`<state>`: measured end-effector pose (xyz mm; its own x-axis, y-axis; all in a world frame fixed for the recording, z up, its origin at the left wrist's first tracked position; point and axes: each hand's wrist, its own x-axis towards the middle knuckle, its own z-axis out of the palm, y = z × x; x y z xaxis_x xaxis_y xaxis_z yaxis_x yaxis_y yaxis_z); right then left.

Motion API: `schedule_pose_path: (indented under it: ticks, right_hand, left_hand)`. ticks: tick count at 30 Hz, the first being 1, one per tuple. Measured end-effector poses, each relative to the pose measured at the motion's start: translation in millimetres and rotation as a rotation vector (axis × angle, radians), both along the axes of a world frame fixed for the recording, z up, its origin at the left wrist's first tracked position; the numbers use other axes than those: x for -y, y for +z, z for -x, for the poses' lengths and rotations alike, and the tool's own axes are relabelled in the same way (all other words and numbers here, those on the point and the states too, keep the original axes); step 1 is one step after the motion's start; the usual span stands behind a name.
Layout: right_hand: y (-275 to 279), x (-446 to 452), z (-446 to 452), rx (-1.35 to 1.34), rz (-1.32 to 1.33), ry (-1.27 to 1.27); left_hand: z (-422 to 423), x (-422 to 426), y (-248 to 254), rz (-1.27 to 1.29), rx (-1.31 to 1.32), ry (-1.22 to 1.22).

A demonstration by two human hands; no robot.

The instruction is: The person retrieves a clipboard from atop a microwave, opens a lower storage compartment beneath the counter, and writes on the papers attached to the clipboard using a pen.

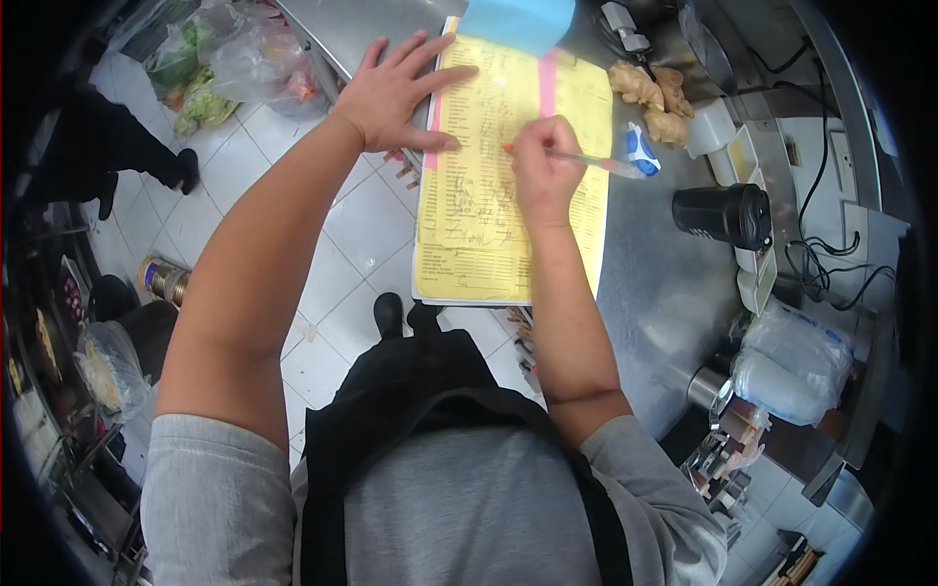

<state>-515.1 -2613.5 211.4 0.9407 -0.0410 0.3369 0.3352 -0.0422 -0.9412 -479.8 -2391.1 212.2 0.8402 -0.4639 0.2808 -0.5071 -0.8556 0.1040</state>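
Note:
A yellow printed form with handwritten marks lies on top of a stack of paper on the steel counter. My left hand rests with spread fingers on the form's upper left edge. In my right hand is a pen, its orange tip at the middle of the page. Pink strips show on the paper, and a blue sheet covers its top. Just right of the pen lies a blue and white item, whose kind I cannot make out.
Ginger roots sit on the steel counter, with a black tumbler lower right. Cables hang along the wall. Bagged vegetables are on the tiled floor at upper left, near another person's dark-clothed leg.

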Motion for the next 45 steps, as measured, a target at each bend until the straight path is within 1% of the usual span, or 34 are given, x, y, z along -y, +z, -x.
schedule_pose_path:
  ticks: [1,4,7,10,13,16,19,22,28,37,40,43,45]
  right_hand:
    - [4,-2,2,-0.036,-0.094,0.018]
    - [10,3,11,-0.088,-0.190,0.020]
    - [5,7,12,-0.055,-0.184,-0.001]
    - [15,9,11,-0.180,-0.390,-0.071]
    - [18,24,9,-0.213,-0.434,-0.084]
    - [25,21,10,-0.147,-0.274,-0.058]
    - [8,21,7,-0.096,-0.179,0.000]
    - [6,18,8,-0.065,-0.135,-0.032]
    - [7,18,8,-0.067,-0.134,0.012]
    - [18,13,13,-0.077,-0.174,0.007]
    - [26,3,11,0.015,-0.124,0.065]
    - [29,9,6,0.121,0.076,-0.010]
    - [48,7,10,0.099,0.071,-0.001]
  left_hand:
    - [0,0,0,-0.006,-0.001,0.004]
    - [0,1,1,-0.014,0.002,0.012]
    - [0,0,-1,-0.011,0.005,0.010]
    - [0,1,-2,-0.010,0.007,0.011]
    - [0,1,0,-0.017,-0.002,0.014]
    - [0,1,0,-0.016,0.000,0.013]
    - [1,2,0,-0.021,0.003,0.017]
    - [1,0,-1,-0.018,0.007,0.013]
    - [1,1,-2,-0.019,0.009,0.016]
    - [0,0,1,-0.036,-0.004,0.023]
    - [2,2,-1,-0.035,-0.012,0.022]
    - [1,1,2,-0.048,-0.009,0.032]
    - [2,1,2,-0.042,-0.011,0.030]
